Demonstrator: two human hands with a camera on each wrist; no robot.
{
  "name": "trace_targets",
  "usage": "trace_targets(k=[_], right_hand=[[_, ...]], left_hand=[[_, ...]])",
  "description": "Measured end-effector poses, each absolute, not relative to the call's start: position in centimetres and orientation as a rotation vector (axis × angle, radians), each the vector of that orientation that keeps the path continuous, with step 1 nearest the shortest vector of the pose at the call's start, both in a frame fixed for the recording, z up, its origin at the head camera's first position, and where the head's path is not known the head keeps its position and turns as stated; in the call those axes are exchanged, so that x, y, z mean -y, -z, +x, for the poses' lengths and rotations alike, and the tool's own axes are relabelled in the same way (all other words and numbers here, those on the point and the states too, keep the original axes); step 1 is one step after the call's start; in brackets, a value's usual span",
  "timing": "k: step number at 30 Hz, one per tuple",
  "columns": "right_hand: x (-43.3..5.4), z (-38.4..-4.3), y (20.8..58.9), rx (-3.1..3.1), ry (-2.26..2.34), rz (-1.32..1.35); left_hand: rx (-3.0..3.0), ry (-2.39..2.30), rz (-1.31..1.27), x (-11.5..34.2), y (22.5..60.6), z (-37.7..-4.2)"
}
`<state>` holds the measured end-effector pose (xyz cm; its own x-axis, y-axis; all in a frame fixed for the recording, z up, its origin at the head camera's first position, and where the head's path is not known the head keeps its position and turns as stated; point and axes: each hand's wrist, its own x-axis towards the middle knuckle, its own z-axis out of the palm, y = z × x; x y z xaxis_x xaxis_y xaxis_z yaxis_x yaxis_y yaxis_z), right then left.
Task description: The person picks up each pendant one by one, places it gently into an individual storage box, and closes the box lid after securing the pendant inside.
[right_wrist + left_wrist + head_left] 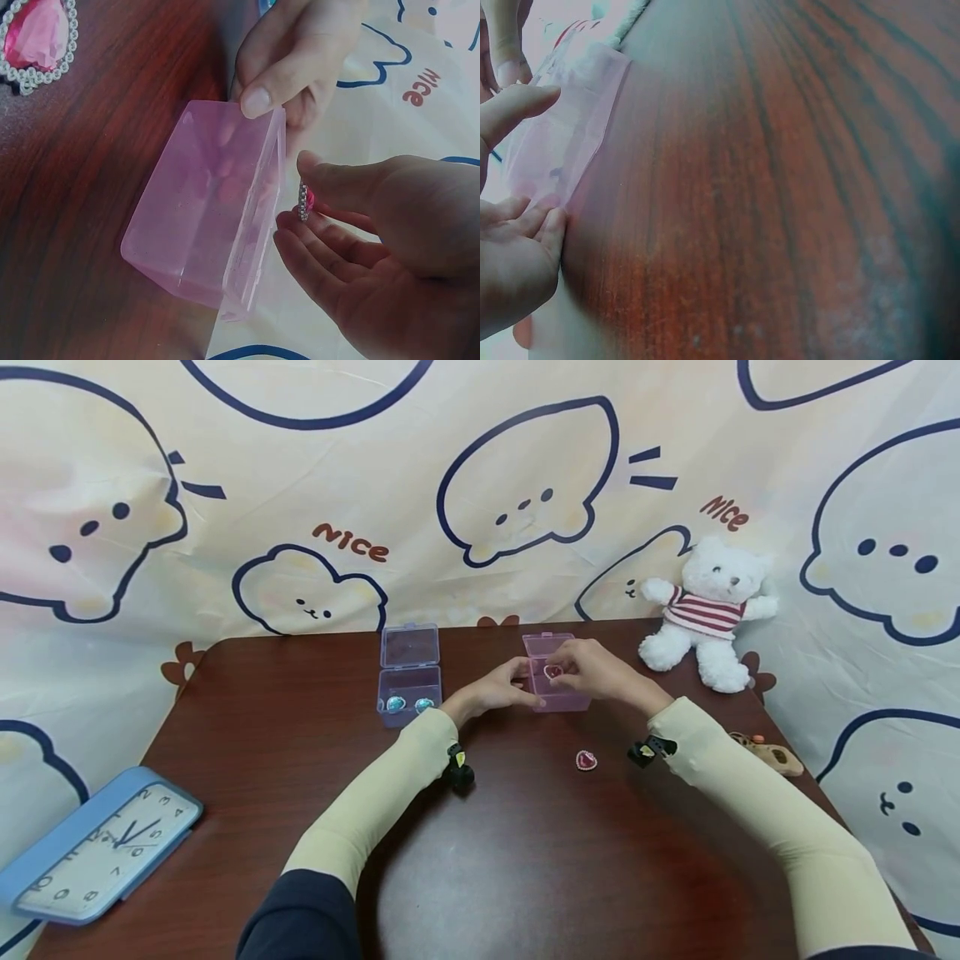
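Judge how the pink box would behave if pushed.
The pink box is probably light, as its walls look thin and see-through. Its straight edges suggest a fairly stiff shell. It would likely slide rather than roll, given its flat sides, though the left hand grips it.

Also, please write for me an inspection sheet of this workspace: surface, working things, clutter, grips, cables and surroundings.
Surface: dark wooden table
Job's things: open pink box; pink gem near its opening; second pink gem on the table; open bluish box with two blue gems inside
Clutter: blue-framed clock; white teddy bear; wooden object near the table's right edge
Left grip: holds the pink box
Right grip: pinches the pink gem
Cables: nothing seen
Surroundings: cartoon-printed backdrop behind the table
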<state>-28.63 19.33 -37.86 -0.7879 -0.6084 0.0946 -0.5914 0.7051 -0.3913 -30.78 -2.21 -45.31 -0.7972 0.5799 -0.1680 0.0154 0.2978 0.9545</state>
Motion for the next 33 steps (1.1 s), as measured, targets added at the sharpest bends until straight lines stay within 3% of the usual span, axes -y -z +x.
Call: trace_targets(k=[25,33], right_hand=[[-17.8,-30.1,39.5,-2.858,0.521,-0.998],[-17.5,-30.2,40.3,-2.814,0.581,-0.886]], left_hand=[[-2.082,-1.532,0.547,2.4,45.0,-30.5],[-2.088,-1.515,0.567,2.4,45.2,-30.6]])
